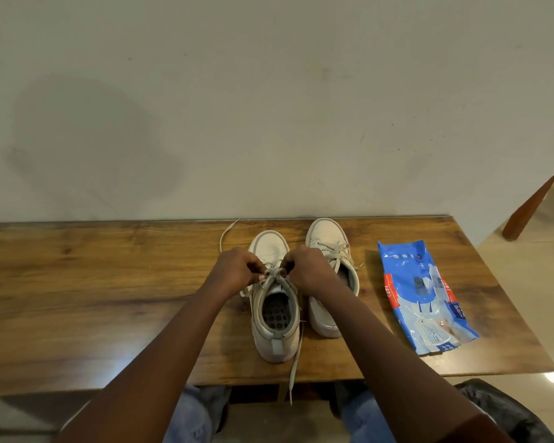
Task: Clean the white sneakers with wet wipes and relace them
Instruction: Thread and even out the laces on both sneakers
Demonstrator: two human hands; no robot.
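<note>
Fingers [259, 274] of the left hand [237, 270] and right hand [307, 266] curl tight, pinching the lace [274, 278] between them. Its sneaker [277, 342] stands on the counter [109, 298], toe pointing away, equally near both.

- I see a wood table [93, 298] against the wall.
- The left sneaker [277, 343] stands near the table's middle, toe to the wall.
- The right sneaker [328, 233] stands just beside it, further back.
- A lace [296, 362] trails off the left sneaker, over the near edge.
- A blue wipes pack [419, 292] lies flat, right of both.
</note>
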